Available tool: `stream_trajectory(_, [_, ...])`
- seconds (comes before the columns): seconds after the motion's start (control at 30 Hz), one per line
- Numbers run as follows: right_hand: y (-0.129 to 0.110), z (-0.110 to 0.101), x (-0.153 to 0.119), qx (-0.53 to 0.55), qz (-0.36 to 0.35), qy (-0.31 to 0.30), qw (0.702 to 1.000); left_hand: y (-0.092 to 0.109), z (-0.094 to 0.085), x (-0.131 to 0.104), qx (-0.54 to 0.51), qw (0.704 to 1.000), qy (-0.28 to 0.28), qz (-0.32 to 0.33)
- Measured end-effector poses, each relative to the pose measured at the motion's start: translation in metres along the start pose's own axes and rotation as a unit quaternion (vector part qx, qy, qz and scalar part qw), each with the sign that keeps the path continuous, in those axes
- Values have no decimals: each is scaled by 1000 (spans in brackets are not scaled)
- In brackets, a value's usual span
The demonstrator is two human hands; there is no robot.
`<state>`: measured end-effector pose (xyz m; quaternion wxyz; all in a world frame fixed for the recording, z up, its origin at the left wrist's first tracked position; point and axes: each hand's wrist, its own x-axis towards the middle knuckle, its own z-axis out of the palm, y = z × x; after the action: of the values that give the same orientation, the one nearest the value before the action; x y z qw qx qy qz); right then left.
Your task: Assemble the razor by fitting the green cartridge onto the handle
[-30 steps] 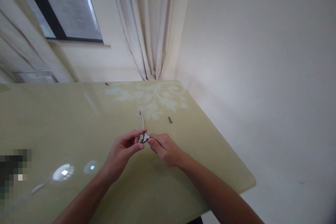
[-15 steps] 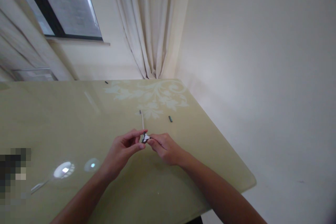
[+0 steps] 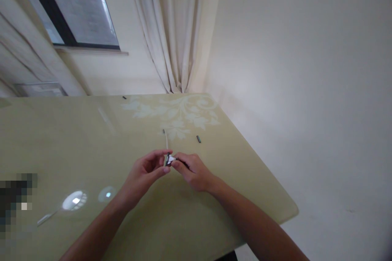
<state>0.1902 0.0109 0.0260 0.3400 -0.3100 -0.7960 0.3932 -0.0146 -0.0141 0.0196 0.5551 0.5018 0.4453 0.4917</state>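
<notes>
Between the thumb and index finger of my left hand is a small dark, narrow piece, held upright. My right hand pinches a small white-and-dark object that meets the narrow piece on its right side. Fingers hide part of both, and what they are cannot be made out. Just beyond my left fingertips a thin white stick with a grey tip lies on the table. A small dark strip rests further right.
The glossy greenish table has its right edge running diagonally beside my right arm. Another small dark piece lies near the far edge. Curtains hang behind, and a wall stands right.
The white-and-dark object and narrow piece have turned slightly between my fingers, and more of the dark end shows under my right hand. Both hands stay nearly in place.
</notes>
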Motion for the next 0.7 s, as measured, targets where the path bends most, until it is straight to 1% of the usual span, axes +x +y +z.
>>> stream_trajectory(0.1, [-2, -1, 0, 2, 2, 8, 1000, -1, 1, 0, -17, 1000, 17, -5])
stream_trajectory(0.2, [-2, 1, -1, 7, -4, 11, 1000, -3, 2, 1, -25, 999, 22, -8])
stream_trajectory(0.37, [5, 2, -2, 5, -2, 4, 1000, -3, -1, 2, 36, 999, 15, 17])
stream_trajectory(0.5, [5, 0, -1, -5, 2, -2, 1000, -7, -2, 3, 44, 999, 24, 9])
stream_trajectory(0.6, [0, 0, 0, -4, 8, 14, 1000, -9, -4, 4, 22, 999, 34, 6])
stream_trajectory(0.7, [0, -1, 2, -6, 17, 46, 999, -9, -8, 5, 37, 998, 52, 16])
